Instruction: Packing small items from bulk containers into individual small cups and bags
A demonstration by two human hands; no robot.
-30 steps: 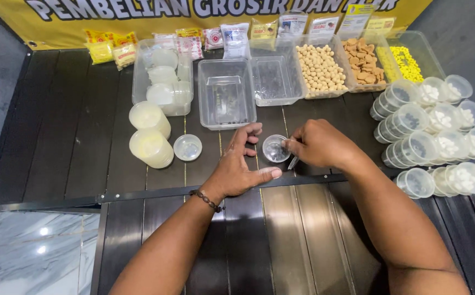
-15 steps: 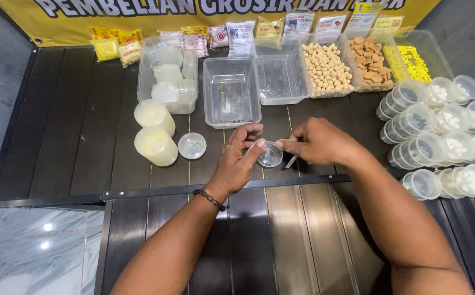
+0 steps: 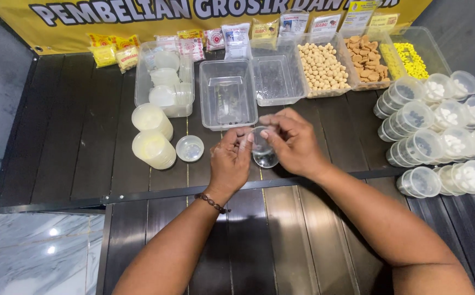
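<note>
Clear plastic forms the small round cup (image 3: 263,148) that both hands grasp between them, lifted just above the dark slatted table (image 3: 73,136), near its front edge. The left hand (image 3: 231,161) pinches the cup's left side with thumb and fingers. The right hand (image 3: 293,141) closes its fingertips (image 3: 264,133) over the rim from above, so the cup tilts, its mouth apparently toward the left hand. A two-handed hold of this kind appears to steady a light, slippery part while the rim is worked; whether a lid is being fitted cannot be told.

Both forearms reach forward from the bottom of the view and converge at the cup. The wrists are slightly bent inward. The left wrist carries a bead bracelet (image 3: 212,203).

A loose lid (image 3: 190,148) lies flat on the table just left of the hands, within short reach. Two lid stacks (image 3: 152,136) lie on their sides beyond it. An empty tub (image 3: 227,94) stands directly behind the hands. Further tubs hold round beige pieces (image 3: 322,68), brown pieces (image 3: 366,54) and yellow pieces (image 3: 409,60). Filled cups (image 3: 439,131) lie stacked on their sides at the right, well apart from the grip. Small packets (image 3: 106,49) line the back edge.
</note>
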